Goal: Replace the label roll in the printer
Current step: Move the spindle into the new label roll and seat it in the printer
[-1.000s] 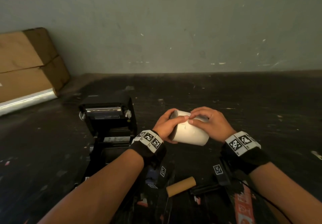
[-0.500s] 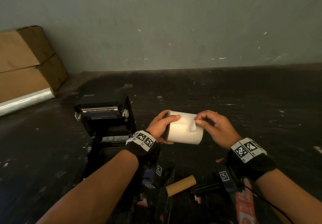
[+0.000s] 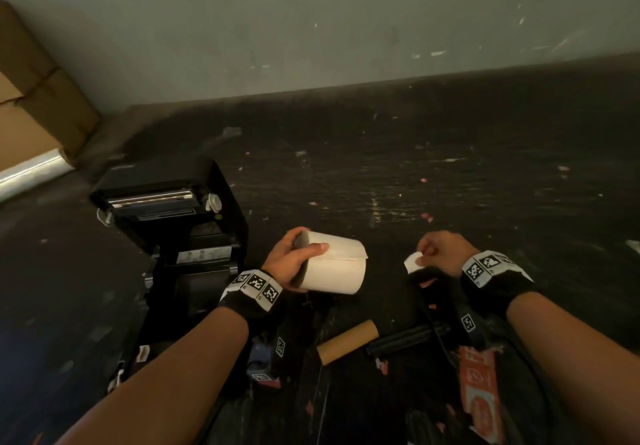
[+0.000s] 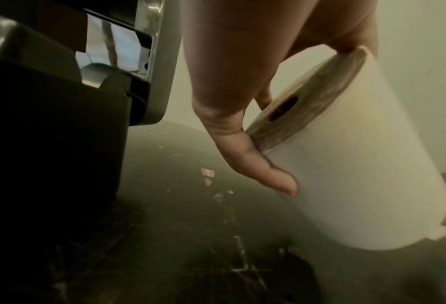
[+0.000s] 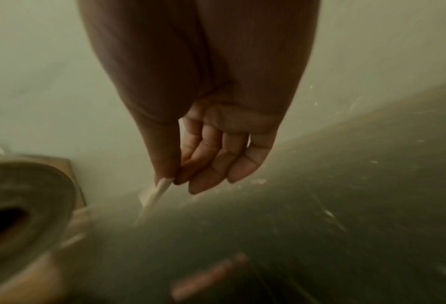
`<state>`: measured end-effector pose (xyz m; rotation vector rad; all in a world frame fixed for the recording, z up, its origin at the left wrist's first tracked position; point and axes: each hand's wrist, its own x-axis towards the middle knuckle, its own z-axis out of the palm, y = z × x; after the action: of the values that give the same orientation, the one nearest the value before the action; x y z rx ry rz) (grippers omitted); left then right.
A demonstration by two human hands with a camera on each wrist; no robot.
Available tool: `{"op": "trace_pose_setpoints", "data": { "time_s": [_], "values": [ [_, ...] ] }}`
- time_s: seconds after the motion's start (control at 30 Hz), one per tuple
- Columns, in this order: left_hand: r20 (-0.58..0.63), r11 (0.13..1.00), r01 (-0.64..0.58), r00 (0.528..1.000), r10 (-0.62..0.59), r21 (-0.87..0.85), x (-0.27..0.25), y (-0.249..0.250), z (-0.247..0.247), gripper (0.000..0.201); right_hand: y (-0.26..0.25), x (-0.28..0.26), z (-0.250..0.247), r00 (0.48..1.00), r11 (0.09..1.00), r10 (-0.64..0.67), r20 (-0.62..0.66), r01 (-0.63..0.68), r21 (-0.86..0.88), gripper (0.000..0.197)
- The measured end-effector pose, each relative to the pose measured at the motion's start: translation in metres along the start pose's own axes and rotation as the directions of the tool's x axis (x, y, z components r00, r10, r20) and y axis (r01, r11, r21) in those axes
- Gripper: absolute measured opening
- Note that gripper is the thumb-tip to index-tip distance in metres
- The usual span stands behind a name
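Observation:
My left hand (image 3: 294,257) grips a white label roll (image 3: 334,266) by its left end, held above the dark surface; the left wrist view shows the roll (image 4: 351,174) with fingers curled round it. The black label printer (image 3: 180,223) stands to the left with its lid open. My right hand (image 3: 440,252) is off to the right and pinches a small white paper piece (image 3: 412,261) between thumb and forefinger, also visible in the right wrist view as the paper piece (image 5: 155,194). The roll (image 5: 21,205) appears at that view's left edge.
An empty brown cardboard core (image 3: 348,340) lies near me beside a black spindle (image 3: 408,337). Cardboard boxes (image 3: 31,112) are stacked at the far left against the grey wall. An orange strap (image 3: 479,399) lies by my right forearm.
My right hand has pulled away from the roll to the right with a small white paper piece. The left hand keeps the roll, now tilted, nearer the printer.

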<state>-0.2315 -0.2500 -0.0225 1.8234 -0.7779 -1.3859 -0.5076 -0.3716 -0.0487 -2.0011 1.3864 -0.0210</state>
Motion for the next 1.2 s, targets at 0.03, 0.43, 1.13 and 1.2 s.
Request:
{"op": "trace_pose_setpoints", "data": {
  "time_s": [0.03,0.43,1.13,1.2],
  "values": [
    [-0.007,1.000,0.003,1.000,-0.003,0.024,0.002,-0.002,0.000,0.046,0.007,0.005,0.006,0.998,0.999,0.028,0.051,-0.026,-0.046,0.018],
    [0.062,0.958,-0.093,0.995,0.079,0.272,0.012,0.001,0.009,0.050,0.030,0.013,0.020,0.976,0.968,0.217,0.016,-0.213,-0.132,0.059],
    [0.099,0.799,-0.291,0.954,0.282,0.526,-0.017,-0.004,0.025,0.074,0.042,-0.093,0.064,0.979,0.915,0.128,0.157,-0.177,0.362,0.030],
    [0.087,0.817,-0.286,0.956,0.282,0.500,-0.017,-0.007,0.024,0.072,0.043,-0.096,0.066,0.985,0.884,0.136,0.106,-0.169,0.436,0.029]
  ]
}}
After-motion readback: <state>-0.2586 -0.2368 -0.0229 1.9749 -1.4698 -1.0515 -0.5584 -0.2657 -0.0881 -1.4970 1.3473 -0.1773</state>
